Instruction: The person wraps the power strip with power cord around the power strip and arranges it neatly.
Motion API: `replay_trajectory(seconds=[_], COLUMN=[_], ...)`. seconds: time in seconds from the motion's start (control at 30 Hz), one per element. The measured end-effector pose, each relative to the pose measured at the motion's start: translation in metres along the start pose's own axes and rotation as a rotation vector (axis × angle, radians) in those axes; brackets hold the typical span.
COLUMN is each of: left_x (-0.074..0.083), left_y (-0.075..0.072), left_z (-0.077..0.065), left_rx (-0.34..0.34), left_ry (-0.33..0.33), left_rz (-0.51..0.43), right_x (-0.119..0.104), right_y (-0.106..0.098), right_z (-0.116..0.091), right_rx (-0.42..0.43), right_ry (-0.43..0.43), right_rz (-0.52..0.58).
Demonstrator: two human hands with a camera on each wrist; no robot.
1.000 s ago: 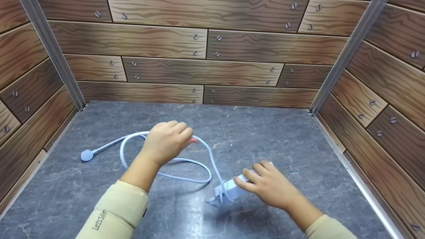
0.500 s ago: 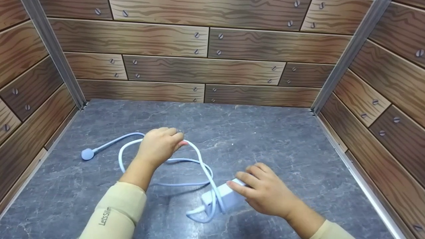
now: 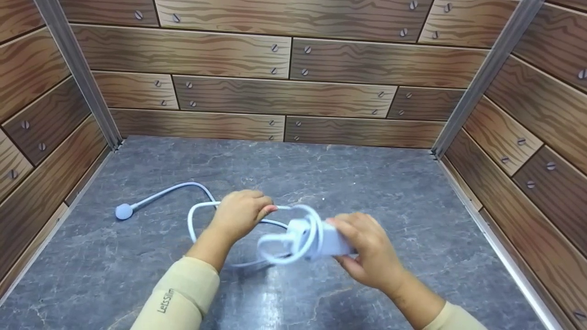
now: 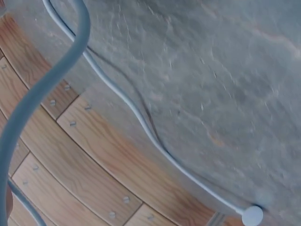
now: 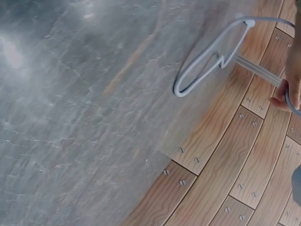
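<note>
My right hand (image 3: 373, 256) grips a pale, boxy charger block (image 3: 337, 240), thumb beneath and fingers over it. Turns of its pale cable (image 3: 191, 224) wrap round the block's left end, where the cable comes out. To the left, my left hand (image 3: 243, 215) pinches the cable between thumb and fingers. A loose loop hangs beyond that hand, and the cable runs on to a small round disc (image 3: 124, 211) at the left. In the left wrist view the cable stretches to the disc (image 4: 252, 215). The left hand (image 5: 292, 84) shows at the right wrist view's edge.
A dark grey marbled tabletop (image 3: 390, 183) lies beneath. Wood-patterned panels (image 3: 229, 55) rise at the back and both sides, with metal posts (image 3: 486, 78) at the corners.
The right hand has raised and turned the block, its thumb now showing underneath. The left hand dipped left, then came back right, closer to the block. More cable now circles the block.
</note>
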State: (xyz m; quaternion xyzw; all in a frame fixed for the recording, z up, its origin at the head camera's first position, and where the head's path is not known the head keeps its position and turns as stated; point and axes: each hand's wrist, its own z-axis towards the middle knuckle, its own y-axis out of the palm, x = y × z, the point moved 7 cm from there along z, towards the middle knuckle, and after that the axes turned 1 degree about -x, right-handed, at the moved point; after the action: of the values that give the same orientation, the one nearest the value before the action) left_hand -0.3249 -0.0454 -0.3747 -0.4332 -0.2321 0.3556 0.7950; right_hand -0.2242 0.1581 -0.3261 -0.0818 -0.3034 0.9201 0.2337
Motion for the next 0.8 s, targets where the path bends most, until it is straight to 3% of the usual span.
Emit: replay_trajectory(seconds=[0.23, 0.37, 0.5, 0.6, 0.7, 0.8], left_x=[0.003, 0.011, 0.018, 0.021, 0.019, 0.010], left_y=[0.020, 0.029, 0.035, 0.038, 0.041, 0.042], left_z=[-0.006, -0.012, -0.016, -0.019, -0.022, -0.027], left_rx=[-0.107, -0.142, -0.153, -0.175, -0.213, -0.233], left_ry=[-0.092, -0.045, 0.028, 0.039, -0.008, -0.104], left_rz=[-0.061, -0.055, -0.024, 0.003, 0.032, 0.091], right_x=[0.013, 0.018, 0.020, 0.022, 0.029, 0.038], right_y=[0.006, 0.010, 0.013, 0.013, 0.010, 0.004], right_z=[-0.003, -0.004, -0.003, -0.004, -0.006, -0.006], right_rx=[-0.074, -0.127, -0.167, -0.179, -0.175, -0.167], right_ry=[0.210, 0.302, 0.303, 0.309, 0.358, 0.433], right_rz=[-0.076, -0.091, -0.091, -0.095, -0.089, -0.083])
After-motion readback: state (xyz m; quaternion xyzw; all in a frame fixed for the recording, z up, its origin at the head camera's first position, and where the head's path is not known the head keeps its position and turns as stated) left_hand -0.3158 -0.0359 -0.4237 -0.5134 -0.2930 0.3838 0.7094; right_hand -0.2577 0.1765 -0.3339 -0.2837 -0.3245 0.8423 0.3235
